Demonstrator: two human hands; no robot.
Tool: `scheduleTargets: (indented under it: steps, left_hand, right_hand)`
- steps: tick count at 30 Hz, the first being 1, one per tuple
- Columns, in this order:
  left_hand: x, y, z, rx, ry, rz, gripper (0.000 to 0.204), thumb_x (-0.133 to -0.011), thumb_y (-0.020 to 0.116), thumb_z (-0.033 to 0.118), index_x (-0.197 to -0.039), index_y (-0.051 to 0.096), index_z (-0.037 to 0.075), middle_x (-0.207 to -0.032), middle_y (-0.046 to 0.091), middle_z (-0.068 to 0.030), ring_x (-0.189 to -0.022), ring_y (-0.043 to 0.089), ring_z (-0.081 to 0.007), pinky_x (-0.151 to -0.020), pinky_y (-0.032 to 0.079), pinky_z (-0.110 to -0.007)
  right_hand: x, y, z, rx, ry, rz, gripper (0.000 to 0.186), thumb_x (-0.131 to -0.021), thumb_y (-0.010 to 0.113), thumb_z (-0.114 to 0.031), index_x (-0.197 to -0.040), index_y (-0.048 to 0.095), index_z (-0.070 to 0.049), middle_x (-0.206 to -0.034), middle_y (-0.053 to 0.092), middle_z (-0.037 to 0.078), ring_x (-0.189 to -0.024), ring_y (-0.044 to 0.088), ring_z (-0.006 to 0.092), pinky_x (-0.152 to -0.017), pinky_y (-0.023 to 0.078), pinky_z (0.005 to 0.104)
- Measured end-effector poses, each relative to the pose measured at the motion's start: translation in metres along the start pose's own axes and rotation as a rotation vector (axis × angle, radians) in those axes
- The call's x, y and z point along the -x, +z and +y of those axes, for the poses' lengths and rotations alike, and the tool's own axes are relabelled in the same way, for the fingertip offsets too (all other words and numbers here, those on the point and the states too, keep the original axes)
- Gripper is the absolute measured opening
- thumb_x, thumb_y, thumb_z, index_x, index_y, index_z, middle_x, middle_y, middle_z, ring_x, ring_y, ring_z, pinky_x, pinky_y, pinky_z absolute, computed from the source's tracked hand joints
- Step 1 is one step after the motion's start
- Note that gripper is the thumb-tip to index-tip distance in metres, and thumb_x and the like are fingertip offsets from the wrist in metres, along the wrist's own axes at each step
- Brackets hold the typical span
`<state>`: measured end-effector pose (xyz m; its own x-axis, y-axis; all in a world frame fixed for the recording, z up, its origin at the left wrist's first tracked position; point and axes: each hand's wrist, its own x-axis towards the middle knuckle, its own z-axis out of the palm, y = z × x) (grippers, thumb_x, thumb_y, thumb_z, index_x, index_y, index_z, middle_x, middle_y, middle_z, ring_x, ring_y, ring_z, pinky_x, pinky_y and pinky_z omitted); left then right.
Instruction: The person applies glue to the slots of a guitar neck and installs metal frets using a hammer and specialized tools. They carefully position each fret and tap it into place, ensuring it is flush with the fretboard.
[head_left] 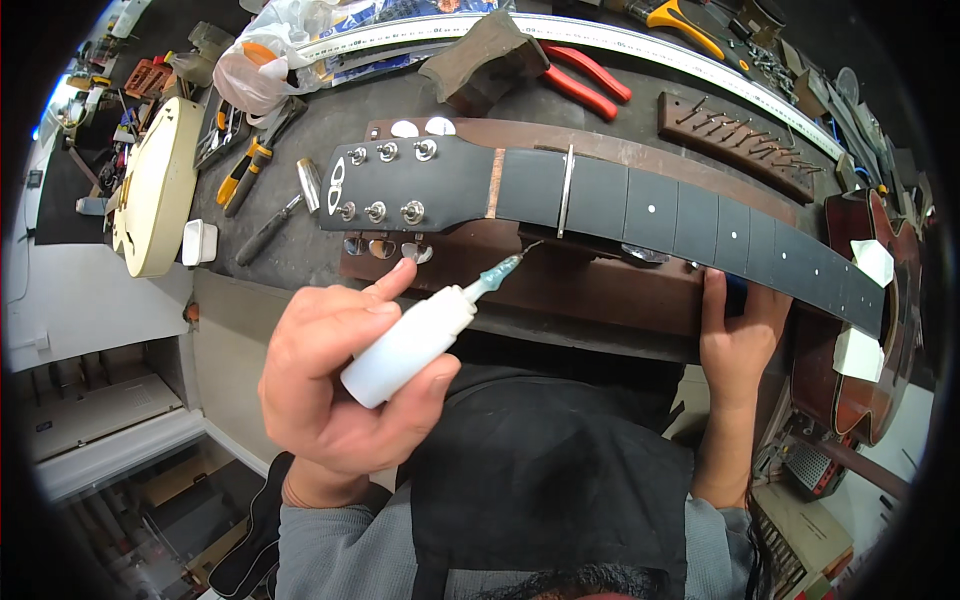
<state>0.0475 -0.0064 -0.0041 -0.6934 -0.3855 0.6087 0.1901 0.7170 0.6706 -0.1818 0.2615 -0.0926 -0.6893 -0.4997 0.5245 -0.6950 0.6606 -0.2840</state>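
Observation:
My left hand [340, 370] is closed around a small white squeeze bottle [405, 350]. The bottle tilts up to the right, and its bluish nozzle ends in a thin tip beside the near edge of a guitar neck [690, 220]. One length of fret wire [566, 190] crosses the black fingerboard and juts past both edges. Thin slots cross the rest of the board. A black headstock [390, 185] with silver tuners lies at the left. My right hand [742, 335] grips the neck's near side, its fingertips partly hidden below; something dark blue shows between them.
A brown wooden support [620, 300] lies beneath the neck. Red-handled pliers [590, 85], a long metal ruler [660, 48], a dark shaped block [485, 62] and a wooden pin rack [735, 145] lie behind. A hammer [280, 215] and a cream guitar body [155, 190] are left.

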Motion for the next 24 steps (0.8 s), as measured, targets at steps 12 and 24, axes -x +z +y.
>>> scheduleTargets:
  steps: [12, 24]
  left_hand:
    - [0.006, -0.009, -0.018, 0.539, -0.357, 0.183, 0.036, -0.103, 0.067, 0.016, -0.13, 0.053, -0.003, -0.102, 0.064, -0.017, -0.078, 0.066, -0.0203, -0.102, 0.058, -0.063]
    - [0.013, -0.002, -0.029, 0.229, -0.116, 0.104, 0.035, -0.099, 0.073, 0.008, -0.127, 0.054, -0.004, -0.111, 0.066, -0.0195, -0.085, 0.071, -0.0231, -0.094, 0.062, -0.05]
  right_hand:
    - [-0.002, 0.0, -0.003, 0.041, -0.002, 0.007, 0.038, -0.097, 0.076, -0.027, -0.125, 0.07, -0.002, -0.129, 0.067, 0.023, -0.125, 0.057, 0.0471, -0.111, 0.043, 0.0536]
    - [-0.002, 0.002, -0.003, 0.07, -0.059, 0.06, 0.04, -0.098, 0.076, -0.027, -0.126, 0.069, 0.0, -0.129, 0.066, 0.023, -0.125, 0.057, 0.0481, -0.11, 0.043, 0.0535]
